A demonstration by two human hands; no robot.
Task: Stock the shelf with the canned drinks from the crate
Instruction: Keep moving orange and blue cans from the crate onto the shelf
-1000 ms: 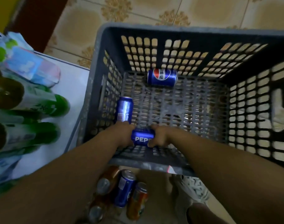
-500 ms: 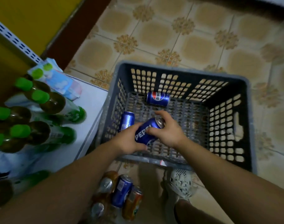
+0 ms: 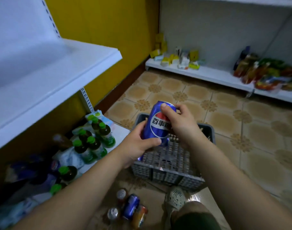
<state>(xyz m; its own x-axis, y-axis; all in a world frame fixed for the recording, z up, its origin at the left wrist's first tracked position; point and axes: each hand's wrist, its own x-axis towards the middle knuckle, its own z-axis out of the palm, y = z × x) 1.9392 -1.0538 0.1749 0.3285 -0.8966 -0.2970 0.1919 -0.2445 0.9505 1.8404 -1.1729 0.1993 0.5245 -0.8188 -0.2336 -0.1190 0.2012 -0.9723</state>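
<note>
Tiled shop floor is stretching out below me, and over it I am holding a blue can (image 3: pixel 157 128) tilted above the grey crate (image 3: pixel 167 175). My left hand (image 3: pixel 135 146) is curling round its lower end and my right hand (image 3: pixel 180 125) is gripping its top. Green-capped bottles (image 3: pixel 92 143) are standing on the low shelf (image 3: pixel 120 131) just beside the crate.

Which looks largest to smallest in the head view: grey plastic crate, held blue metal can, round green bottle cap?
1. Grey plastic crate.
2. Blue metal can, though nearness enlarges it.
3. Round green bottle cap.
</note>
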